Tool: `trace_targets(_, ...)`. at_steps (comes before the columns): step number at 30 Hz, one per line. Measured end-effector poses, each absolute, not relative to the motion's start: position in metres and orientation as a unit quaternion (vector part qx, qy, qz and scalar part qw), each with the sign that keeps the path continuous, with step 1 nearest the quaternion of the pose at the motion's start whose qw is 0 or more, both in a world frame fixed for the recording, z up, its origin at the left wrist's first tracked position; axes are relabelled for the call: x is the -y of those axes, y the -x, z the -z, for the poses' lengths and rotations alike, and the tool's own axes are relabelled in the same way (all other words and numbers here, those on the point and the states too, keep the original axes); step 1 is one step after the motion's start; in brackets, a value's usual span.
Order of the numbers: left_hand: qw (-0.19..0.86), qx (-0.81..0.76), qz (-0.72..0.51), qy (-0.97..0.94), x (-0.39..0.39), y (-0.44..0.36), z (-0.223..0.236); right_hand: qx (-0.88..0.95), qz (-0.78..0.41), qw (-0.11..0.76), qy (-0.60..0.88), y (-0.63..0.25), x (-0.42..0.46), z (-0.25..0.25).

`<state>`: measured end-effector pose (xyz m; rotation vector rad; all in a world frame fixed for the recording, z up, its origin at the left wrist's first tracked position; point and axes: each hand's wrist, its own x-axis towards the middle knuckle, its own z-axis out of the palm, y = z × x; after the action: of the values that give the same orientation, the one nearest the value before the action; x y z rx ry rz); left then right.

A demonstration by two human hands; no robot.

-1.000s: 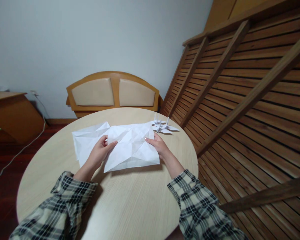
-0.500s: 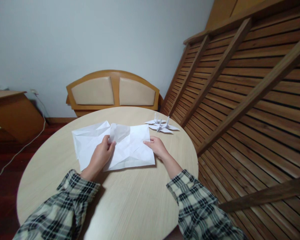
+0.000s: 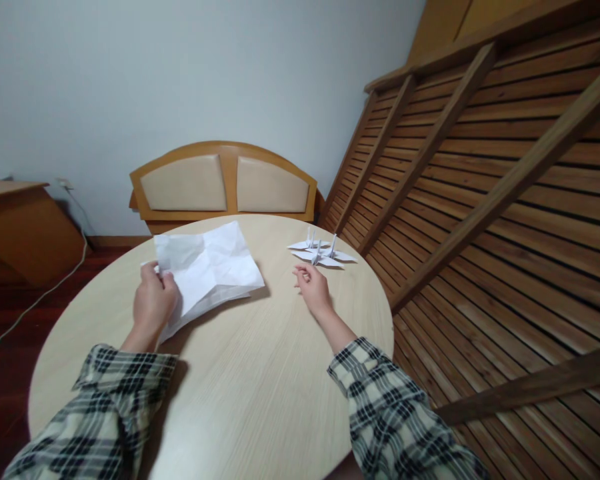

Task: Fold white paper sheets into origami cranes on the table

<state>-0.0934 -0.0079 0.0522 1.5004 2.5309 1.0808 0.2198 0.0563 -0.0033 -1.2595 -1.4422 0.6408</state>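
Creased white sheets of paper (image 3: 220, 257) overlap at the left side of the round table, with one sheet over another. My left hand (image 3: 153, 297) grips their left edge, thumb on top and fingers partly hidden by the paper. Apart from the paper, my right hand (image 3: 313, 287) is over the table with loosely bent fingers and nothing in them. Just beyond its fingertips stand several white folded paper cranes (image 3: 317, 259), grouped close together with their wings spread.
The pale round table (image 3: 260, 387) carries the paper and cranes. A headboard with cream panels (image 3: 183, 183) stands behind it. Wooden slats (image 3: 480, 220) lean along the right side. At the left are a brown desk (image 3: 25, 233) and a white cable (image 3: 43, 297).
My left hand has moved left with the paper, which has swung over to the left and now lies overlapped. My right hand has let go of the paper's right edge.
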Motion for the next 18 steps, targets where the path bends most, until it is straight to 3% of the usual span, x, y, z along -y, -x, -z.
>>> trace_targets(2, 0.001, -0.852, -0.281, -0.442, 0.01, 0.106, -0.053, 0.626, -0.142, 0.522, 0.561, -0.234, -0.063, 0.002)
trace_targets(7, -0.057, -0.87, -0.228, -0.433, 0.012, 0.117, -0.042, 0.58, 0.038, 0.429, 0.692, -0.262, -0.077, 0.005)
trace_targets(12, -0.126, -0.786, -0.22, -0.564, 0.005, 0.097, -0.026, 0.552, 0.075, 0.38, 0.738, -0.266, -0.087, 0.012)
trace_targets(18, -0.041, -0.747, -0.066, -0.66, -0.012, 0.096, 0.011, 0.549, 0.074, 0.359, 0.751, -0.269, -0.096, 0.016)
